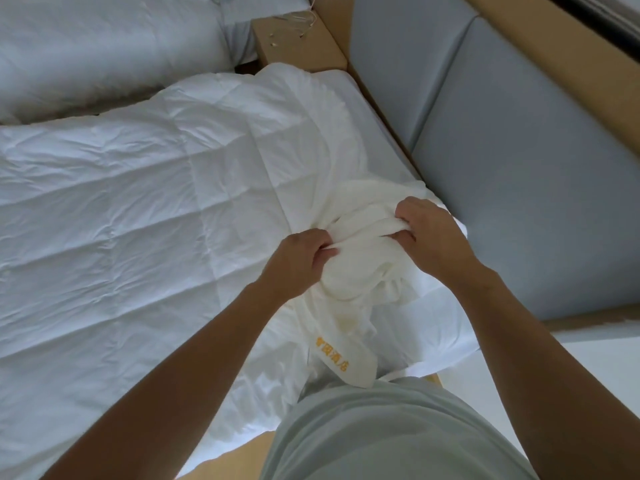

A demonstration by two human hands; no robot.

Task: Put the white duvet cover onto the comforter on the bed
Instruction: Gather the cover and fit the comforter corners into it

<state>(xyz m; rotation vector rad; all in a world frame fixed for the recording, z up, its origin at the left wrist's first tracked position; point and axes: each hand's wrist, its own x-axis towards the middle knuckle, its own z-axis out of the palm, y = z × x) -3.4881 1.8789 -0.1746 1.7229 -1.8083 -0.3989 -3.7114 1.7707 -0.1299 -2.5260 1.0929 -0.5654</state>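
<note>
- Head view: a person's left grip (298,261) and right grip (429,237) both clutch the bunched, cream-white fabric duvet cover (356,275) at the edge of the bed (363,109)
- The quilted white comforter (138,202) lies spread and uncovered; the job looks barely begun, with nearly all the covering left

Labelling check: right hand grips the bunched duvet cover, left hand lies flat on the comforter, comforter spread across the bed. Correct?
One error: in the head view the left hand also grips the bunched duvet cover, fingers curled into the fabric, not flat on the comforter. The right hand grips it too, and the comforter is spread across the bed.
</note>
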